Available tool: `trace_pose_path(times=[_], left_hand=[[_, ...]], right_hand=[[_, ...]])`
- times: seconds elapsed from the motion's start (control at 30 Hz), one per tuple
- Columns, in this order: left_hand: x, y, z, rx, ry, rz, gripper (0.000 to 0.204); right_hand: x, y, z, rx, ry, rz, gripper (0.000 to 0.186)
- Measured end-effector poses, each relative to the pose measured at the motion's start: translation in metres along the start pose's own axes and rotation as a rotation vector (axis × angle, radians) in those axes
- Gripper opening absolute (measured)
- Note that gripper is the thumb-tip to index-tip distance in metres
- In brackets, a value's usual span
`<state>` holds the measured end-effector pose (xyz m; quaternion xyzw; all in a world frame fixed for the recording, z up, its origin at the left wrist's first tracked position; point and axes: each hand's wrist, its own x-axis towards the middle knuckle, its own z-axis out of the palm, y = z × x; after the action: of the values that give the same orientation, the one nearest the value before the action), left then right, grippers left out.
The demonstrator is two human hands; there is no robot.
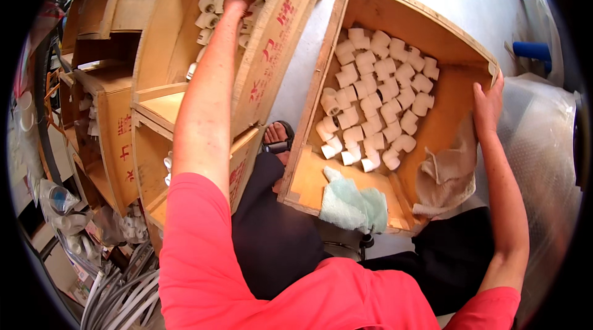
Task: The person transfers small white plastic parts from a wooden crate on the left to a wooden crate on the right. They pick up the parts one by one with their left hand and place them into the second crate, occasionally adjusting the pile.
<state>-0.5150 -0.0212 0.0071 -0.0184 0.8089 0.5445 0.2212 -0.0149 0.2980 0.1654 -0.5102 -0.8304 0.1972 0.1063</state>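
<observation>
My left hand [236, 4] reaches up into a wooden crate [272, 39] at the upper left, its fingers closed among several white pipe elbow fittings [213, 5] piled there. Whether it grips one is hidden. My right hand [488, 107] holds the right rim of a second wooden crate [401, 5] that leans toward me. Inside that crate, white elbow fittings [374, 104] lie packed in rows. A pale green cloth [352, 203] and a beige cloth [448, 175] lie at its lower end.
More wooden crates [117, 138] with fittings are stacked at the left. White pipes [117, 302] lie at the lower left. A sandalled foot [278, 138] shows between the crates. Clear plastic wrap [543, 144] covers something at the right, with blue objects [531, 50] beyond.
</observation>
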Motion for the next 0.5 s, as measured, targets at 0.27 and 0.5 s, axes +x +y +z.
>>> trace_pose_path(times=[0.27,0.5], left_hand=[[0.027,-0.008,0.005,0.431,-0.072,0.088,0.055],[0.029,-0.002,0.011,0.983,-0.05,0.144,0.054]], right_hand=[[0.008,0.014,0.005,0.012,0.032,-0.039,0.063],[0.007,0.015,0.003,-0.034,0.052,-0.051,0.064]])
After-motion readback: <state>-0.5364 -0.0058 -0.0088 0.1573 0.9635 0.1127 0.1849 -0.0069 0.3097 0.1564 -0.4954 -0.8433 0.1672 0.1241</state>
